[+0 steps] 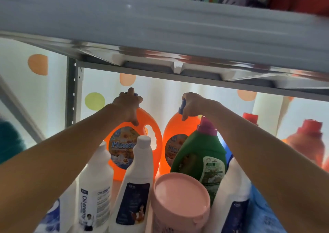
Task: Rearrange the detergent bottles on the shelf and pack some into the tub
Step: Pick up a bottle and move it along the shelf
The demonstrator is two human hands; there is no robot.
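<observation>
- The left hand (128, 106) sits curled over the top of the left orange bottle (131, 143) at the back of the shelf, fingers draped over the cap and neck, thumb pressing down on the shoulder just above the label.
- The right hand (191, 104) grips the right orange bottle (175, 140) round its blue cap and neck, thumb pointing down onto the orange shoulder.
- The two orange bottles stand upright, just beside each other, directly under the hands; the left one's moulded handle faces the gap between them.
- Nearer the person than the hands, between the forearms, stand two white bottles (135, 179), a green bottle (201, 154) with a pink cap, and a jar with a pink lid (181, 195). The green bottle leans in front of the right orange one.
- Red-capped bottles (308, 143) stand well out to the right of the right hand, blurred.
- The tub is not in view.
- Handling, as a judgement: these big jugs look full, so heavy and liable to swing if lifted by the cap alone. The plastic is stiff but smooth. The surer hold is through the moulded handle, or round the neck with a palm supporting the body.
- The upper shelf (160, 22) hangs low above the hands, so a lift needs to come forward, not up, and past the front bottles without knocking them.
</observation>
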